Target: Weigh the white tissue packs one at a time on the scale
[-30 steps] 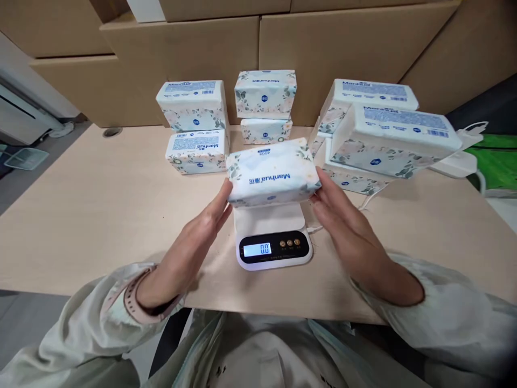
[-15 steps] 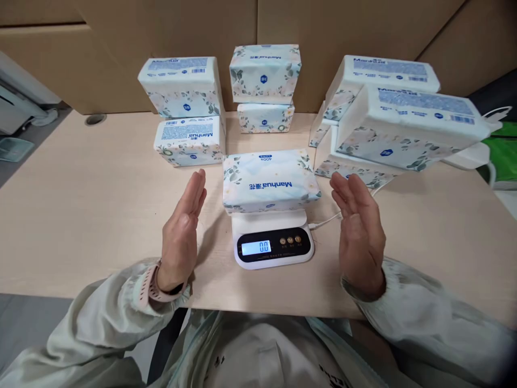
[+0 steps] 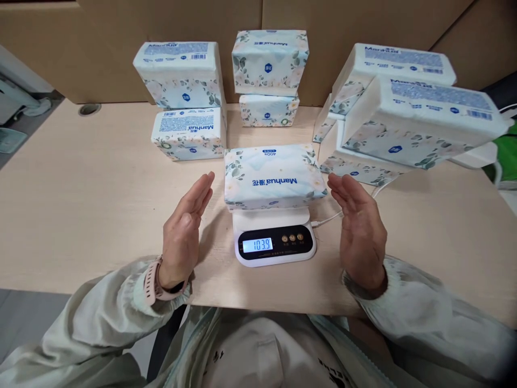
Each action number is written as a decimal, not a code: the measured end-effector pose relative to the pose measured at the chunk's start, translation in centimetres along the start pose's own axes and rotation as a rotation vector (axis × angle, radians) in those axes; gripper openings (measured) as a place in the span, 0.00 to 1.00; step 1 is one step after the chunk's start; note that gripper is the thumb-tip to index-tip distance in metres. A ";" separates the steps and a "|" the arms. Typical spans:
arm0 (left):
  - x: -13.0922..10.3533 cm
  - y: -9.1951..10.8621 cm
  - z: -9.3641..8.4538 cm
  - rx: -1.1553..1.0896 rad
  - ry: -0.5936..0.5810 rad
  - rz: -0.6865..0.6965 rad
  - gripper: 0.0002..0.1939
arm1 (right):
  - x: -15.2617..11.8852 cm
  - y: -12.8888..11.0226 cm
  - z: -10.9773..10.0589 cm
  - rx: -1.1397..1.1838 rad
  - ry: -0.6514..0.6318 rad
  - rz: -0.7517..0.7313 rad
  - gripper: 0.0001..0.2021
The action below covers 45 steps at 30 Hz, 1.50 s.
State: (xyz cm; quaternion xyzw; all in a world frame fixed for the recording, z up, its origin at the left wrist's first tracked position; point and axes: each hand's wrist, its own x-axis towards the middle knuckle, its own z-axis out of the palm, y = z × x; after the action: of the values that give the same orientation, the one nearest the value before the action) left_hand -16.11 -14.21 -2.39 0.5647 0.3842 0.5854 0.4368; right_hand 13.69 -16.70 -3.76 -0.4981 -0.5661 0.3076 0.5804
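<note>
A floral tissue pack (image 3: 275,175) lies flat on a white digital scale (image 3: 274,262), covering its rear part. The lit display reads 103.9. To the left of the pack, my left hand (image 3: 183,229) is upright with fingers stretched out and empty, not touching it. My right hand (image 3: 361,231) is on the other side, palm inward and fingers extended, holding nothing; its fingertips are close to the pack's right edge. A white cable (image 3: 329,219) runs from the scale's right side toward the back right.
Behind the scale stand a left stack of tissue packs (image 3: 188,132), a middle stack (image 3: 269,64) and a larger right stack (image 3: 420,121). Cardboard (image 3: 161,21) rises behind the wooden table (image 3: 81,205). Something green (image 3: 507,161) is at the far right.
The scale's display has changed from 0.0 to 103.9. My left fingertips have moved slightly right, toward the pack. The camera view has shifted a little.
</note>
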 end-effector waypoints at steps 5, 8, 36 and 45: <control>0.0 0.0 0.1 -0.008 0.001 0.005 0.26 | 0.0 0.0 0.0 0.041 0.006 0.003 0.23; 0.1 0.1 0.1 -0.001 0.022 -0.012 0.25 | 0.0 0.2 0.0 0.038 0.008 0.006 0.22; 0.1 0.0 0.0 -0.044 -0.033 -0.030 0.24 | 0.1 0.3 0.0 -0.006 0.022 -0.015 0.20; 0.7 -0.3 0.9 0.024 -0.364 -0.060 0.40 | 2.2 -1.5 0.0 -0.172 -0.336 0.020 0.30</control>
State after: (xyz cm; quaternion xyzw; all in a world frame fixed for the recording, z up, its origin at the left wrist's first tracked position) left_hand -15.18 -13.50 -2.42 0.6551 0.3222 0.4556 0.5094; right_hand 13.80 -15.16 -1.61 -0.4934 -0.6741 0.3426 0.4299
